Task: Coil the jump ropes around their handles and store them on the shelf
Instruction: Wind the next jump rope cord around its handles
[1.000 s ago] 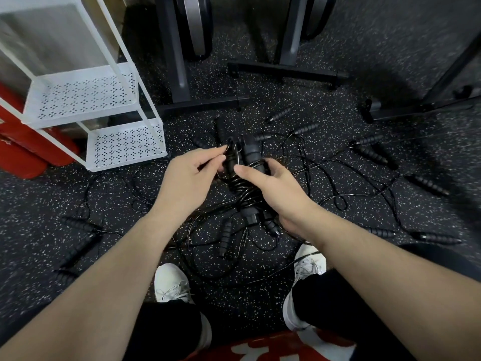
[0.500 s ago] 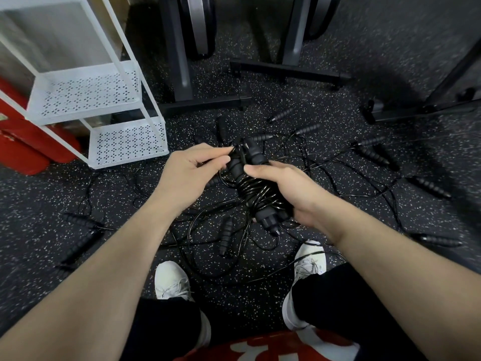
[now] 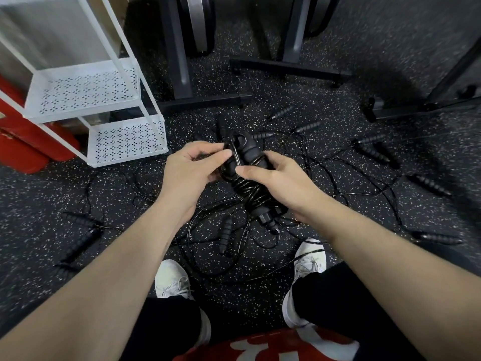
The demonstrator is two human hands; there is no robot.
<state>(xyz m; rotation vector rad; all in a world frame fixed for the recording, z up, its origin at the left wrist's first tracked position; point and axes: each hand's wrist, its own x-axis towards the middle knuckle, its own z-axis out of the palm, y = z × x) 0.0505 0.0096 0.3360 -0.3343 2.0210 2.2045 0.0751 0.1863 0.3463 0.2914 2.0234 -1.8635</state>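
Centre frame: right hand [image 3: 283, 183] fingers curled around coiled jump rope bundle [image 3: 251, 183]. Left hand [image 3: 187, 173] pinched rope loop [image 3: 238, 149] at bundle top. White shelf [image 3: 125, 142] upper left; loose ropes [image 3: 374, 152] on floor.

The right hand [image 3: 281, 183] grips a black jump rope bundle [image 3: 250, 178], cord wound round its paired handles; the left hand [image 3: 187, 173] pinches a loop of cord at the bundle's top end; loose ropes [image 3: 338, 178] sprawl over the speckled floor [image 3: 312, 100]; a white shelf [image 3: 125, 136] stands left, its perforated trays bare.
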